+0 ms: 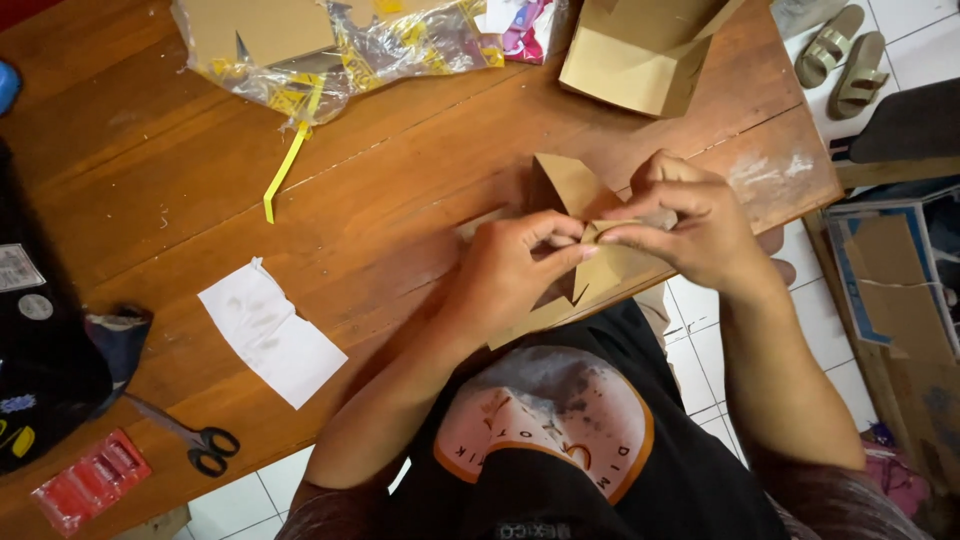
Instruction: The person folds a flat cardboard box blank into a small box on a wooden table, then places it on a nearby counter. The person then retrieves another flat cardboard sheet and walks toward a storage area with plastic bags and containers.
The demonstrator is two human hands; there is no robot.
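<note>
Brown folded cardboard piece (pixel 580 235) overhangs the wooden surface's (pixel 400 170) near edge, pinched by left hand (pixel 510 270) and right hand (pixel 690 225) fingers. Open room left; white paper sheet (pixel 270 332) and black-handled scissors (pixel 190 440) well apart.

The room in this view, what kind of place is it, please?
Probably a home craft or packing corner: a worn wooden table on white floor tiles, sandals lying there, and scissors beside both hands folding brown cardboard.
</note>
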